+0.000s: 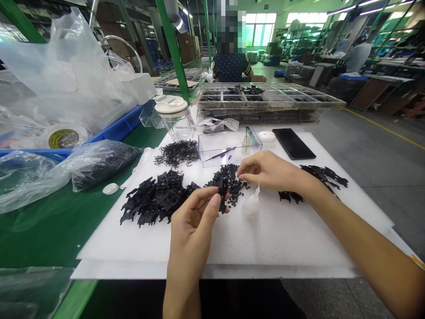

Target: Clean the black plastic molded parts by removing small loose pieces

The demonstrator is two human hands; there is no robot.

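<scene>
Green table surface [20, 230] fills the left side, and over it, centre stage, lies the big white board [282, 248]! Left and far, a blue bin [113, 128] brims with clear plastic bags [76, 84]. At the far edge of the board, a stack of compartment trays [272, 105] stretches wide, black pieces in several compartments; beyond it, a person [230, 66] in a dark dotted top.

Now the hands! The left hand [195, 217], near the middle, pinches one narrow black part [223, 194] between thumb and fingers, holding it up above the board. To its right and slightly farther, the right hand [272, 170] has thumb and forefinger drawn close together beside the small pieces; whether anything sits between them, I cannot tell.

Left of the left hand, a broad heap of flat black parts [156, 199]; over on the right, a smaller group of black parts [325, 175], partly behind the right forearm. Farther back, a clear jar with a pale lid [172, 113], then a clear open box [212, 144] with a slim dark tool [221, 153] inside, and a black phone [294, 144] to the right. Thin, spindly black pieces [177, 153] pile up left of the box. Smallest of all, tiny black pieces [235, 197] scatter between and behind the hands!
</scene>
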